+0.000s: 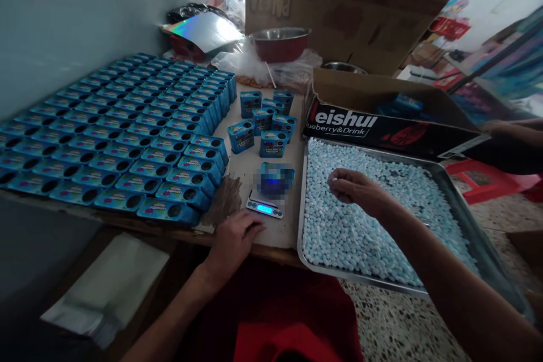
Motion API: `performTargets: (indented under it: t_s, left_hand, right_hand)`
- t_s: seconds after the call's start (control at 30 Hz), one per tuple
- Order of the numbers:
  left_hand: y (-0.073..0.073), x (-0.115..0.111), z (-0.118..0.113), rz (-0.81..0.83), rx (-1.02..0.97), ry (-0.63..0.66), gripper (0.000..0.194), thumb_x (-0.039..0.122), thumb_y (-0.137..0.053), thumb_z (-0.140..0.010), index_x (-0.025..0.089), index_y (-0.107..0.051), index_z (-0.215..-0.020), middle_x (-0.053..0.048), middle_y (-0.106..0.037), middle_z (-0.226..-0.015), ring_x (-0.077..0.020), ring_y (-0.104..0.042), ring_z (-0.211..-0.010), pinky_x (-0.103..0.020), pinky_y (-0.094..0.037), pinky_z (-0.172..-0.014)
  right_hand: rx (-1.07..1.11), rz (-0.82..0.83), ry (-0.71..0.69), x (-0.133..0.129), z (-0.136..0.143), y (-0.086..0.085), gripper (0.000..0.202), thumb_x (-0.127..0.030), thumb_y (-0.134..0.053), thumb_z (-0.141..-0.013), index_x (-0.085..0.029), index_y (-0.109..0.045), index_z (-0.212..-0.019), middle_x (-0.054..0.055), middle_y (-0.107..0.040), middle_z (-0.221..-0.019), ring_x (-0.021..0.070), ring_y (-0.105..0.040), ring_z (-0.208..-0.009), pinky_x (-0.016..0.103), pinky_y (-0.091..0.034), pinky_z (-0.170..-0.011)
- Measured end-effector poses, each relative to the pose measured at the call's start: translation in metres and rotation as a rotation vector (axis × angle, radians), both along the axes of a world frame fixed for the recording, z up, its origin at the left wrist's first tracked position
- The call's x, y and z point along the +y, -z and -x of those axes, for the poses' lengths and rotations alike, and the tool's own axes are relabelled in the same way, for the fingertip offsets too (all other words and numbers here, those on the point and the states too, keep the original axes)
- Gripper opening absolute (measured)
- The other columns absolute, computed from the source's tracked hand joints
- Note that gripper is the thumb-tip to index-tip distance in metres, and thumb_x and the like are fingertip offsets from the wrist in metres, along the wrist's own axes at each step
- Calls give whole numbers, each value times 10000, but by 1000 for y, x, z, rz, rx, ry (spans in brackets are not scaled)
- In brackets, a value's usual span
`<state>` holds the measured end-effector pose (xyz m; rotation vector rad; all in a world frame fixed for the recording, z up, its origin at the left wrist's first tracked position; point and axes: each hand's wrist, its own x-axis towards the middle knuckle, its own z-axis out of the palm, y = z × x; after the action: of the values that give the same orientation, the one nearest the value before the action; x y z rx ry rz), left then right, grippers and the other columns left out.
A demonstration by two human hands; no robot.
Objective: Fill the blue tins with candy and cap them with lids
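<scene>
Candies (pixel 339 232) filled most of a tray (pixel 369 281), its near rim jutting past the table (pixel 286 235) edge | bare strip separated boxes (pixel 110 138) from tray | scale (pixel 266 209) digits unclear, its load blurred | left hand (pixel 235 235) rested loose before scale | right hand (pixel 354 186) above tray, closed on candies, count hidden | pieces looked small, rounded, pale blue and white

Single wide head-worn view, facing forward and slanting down, close over the near edge of a worktable (pixel 285 232)
</scene>
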<state>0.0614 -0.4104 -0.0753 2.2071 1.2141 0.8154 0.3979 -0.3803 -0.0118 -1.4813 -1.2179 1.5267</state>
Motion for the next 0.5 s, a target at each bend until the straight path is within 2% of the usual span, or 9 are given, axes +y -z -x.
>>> performTargets:
  t_s: [0.1, 0.2, 0.27, 0.37, 0.5]
  left_hand:
    - [-37, 23, -12, -113, -114, -61, 127, 282, -621, -969, 203, -717, -946, -31, -701, -899, -176, -656, -872, -308, -507, -816]
    - [-67, 56, -38, -237, -118, -36, 126, 297, -634, -960, 211, -725, -948, -41, -703, -946, -193, -644, -946, -332, -505, -887]
    - [-76, 74, -55, -278, -34, -1, 97, 281, -674, -930, 214, -743, -942, -49, -701, -971, -210, -634, -960, -357, -505, -896]
    - [-77, 87, -65, -277, 65, 25, 87, 211, -701, -892, 224, -763, -951, -52, -697, -982, -223, -632, -963, -386, -508, -905]
    - [-84, 79, -42, -268, -67, -43, 100, 211, -658, -912, 223, -749, -950, -40, -707, -970, -206, -657, -961, -375, -523, -920]
  right_hand:
    - [184, 17, 62, 7, 7, -13, 189, -313, -711, -841, -169, -588, -848, -21, -579, -685, 59, -446, -523, 189, -292, -482]
    - [371, 59, 113, 9, 11, -15, 196, -243, -741, -784, -167, -590, -883, -3, -619, -727, 60, -485, -544, 164, -308, -479]
    - [448, 99, 130, 8, 12, -14, 207, -225, -748, -774, -165, -598, -903, -7, -619, -720, 59, -492, -543, 156, -337, -491]
    - [511, 120, 123, 6, 16, -13, 180, -248, -735, -814, -155, -621, -917, -14, -606, -690, 53, -476, -520, 153, -359, -490]
    - [578, 135, 66, 11, 28, -20, 138, -243, -697, -858, -136, -657, -935, 2, -620, -694, 57, -503, -529, 149, -404, -499]
